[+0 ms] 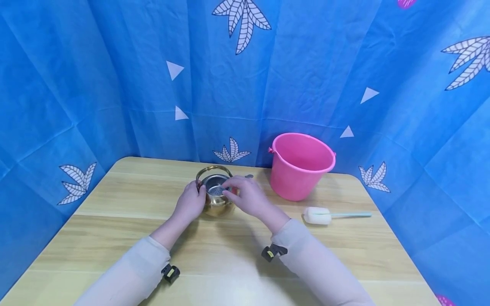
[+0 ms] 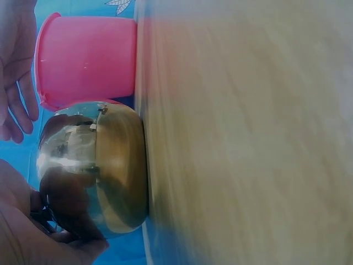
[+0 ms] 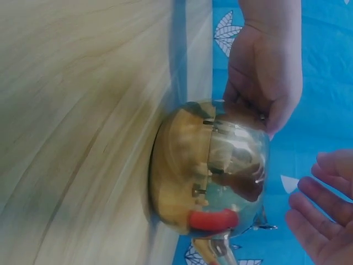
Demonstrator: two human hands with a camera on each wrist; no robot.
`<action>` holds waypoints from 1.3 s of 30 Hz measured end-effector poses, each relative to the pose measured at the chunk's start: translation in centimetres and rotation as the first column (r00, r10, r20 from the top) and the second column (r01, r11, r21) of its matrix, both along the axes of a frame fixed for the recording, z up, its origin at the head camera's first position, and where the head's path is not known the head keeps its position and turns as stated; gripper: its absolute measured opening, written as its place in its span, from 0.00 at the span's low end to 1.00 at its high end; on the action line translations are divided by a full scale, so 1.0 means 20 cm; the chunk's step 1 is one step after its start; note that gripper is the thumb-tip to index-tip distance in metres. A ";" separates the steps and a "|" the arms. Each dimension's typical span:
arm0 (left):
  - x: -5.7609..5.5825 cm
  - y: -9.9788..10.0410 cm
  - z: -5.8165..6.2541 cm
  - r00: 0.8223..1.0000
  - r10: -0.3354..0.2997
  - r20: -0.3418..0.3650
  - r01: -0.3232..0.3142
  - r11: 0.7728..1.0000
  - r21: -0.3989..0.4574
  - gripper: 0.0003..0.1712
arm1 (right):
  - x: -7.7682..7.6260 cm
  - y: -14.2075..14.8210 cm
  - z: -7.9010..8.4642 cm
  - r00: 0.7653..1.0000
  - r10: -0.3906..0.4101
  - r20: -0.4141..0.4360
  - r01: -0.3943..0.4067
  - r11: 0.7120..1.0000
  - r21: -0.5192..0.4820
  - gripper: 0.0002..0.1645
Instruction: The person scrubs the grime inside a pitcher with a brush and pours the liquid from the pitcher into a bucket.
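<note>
A gold metal teapot [image 1: 219,208] with its arched handle [image 1: 213,168] raised stands on the table, lidless, a perforated strainer [image 1: 216,191] inside its mouth. My left hand [image 1: 190,199] holds the pot's left side near the handle's base; in the left wrist view its thumb and fingers [image 2: 83,251] wrap the upper body. Just above the mouth hovers my right hand [image 1: 246,196], fingers loosely bent. The right wrist view shows those fingers [image 3: 320,215] apart from the pot's rim, holding nothing. The spout [image 3: 215,251] points right and is mostly covered by my right hand in the head view.
Behind and right of the teapot stands a pink bucket [image 1: 292,180]. A white sponge brush [image 1: 317,216] with a pale green handle [image 1: 351,215] lies in front of it. Blue patterned cloth [image 1: 229,85] hangs along the back and sides of the wooden table [image 1: 95,255].
</note>
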State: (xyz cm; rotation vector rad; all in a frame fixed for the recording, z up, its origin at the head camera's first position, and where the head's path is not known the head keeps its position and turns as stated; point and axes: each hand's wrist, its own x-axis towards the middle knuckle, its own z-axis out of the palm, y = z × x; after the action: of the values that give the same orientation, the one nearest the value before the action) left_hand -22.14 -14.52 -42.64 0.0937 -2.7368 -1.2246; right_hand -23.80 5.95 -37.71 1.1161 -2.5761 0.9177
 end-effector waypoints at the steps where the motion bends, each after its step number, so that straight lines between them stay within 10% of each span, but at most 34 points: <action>1: 0.00 0.00 0.00 1.000 0.000 -0.004 0.000 1.000 0.000 0.29 | 0.00 0.00 0.00 1.000 0.002 0.006 -0.002 1.000 -0.001 0.13; 39: 0.01 0.00 0.00 1.000 -0.005 0.000 0.005 1.000 -0.020 0.27 | -0.03 -0.14 -0.06 1.000 -0.017 -0.024 0.022 0.973 0.229 0.16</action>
State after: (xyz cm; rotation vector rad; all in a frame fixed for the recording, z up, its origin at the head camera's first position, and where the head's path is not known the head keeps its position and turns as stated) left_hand -21.92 -14.55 -42.55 0.0843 -2.7506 -1.1978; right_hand -24.39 3.14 -38.82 1.1465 -2.7230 0.6104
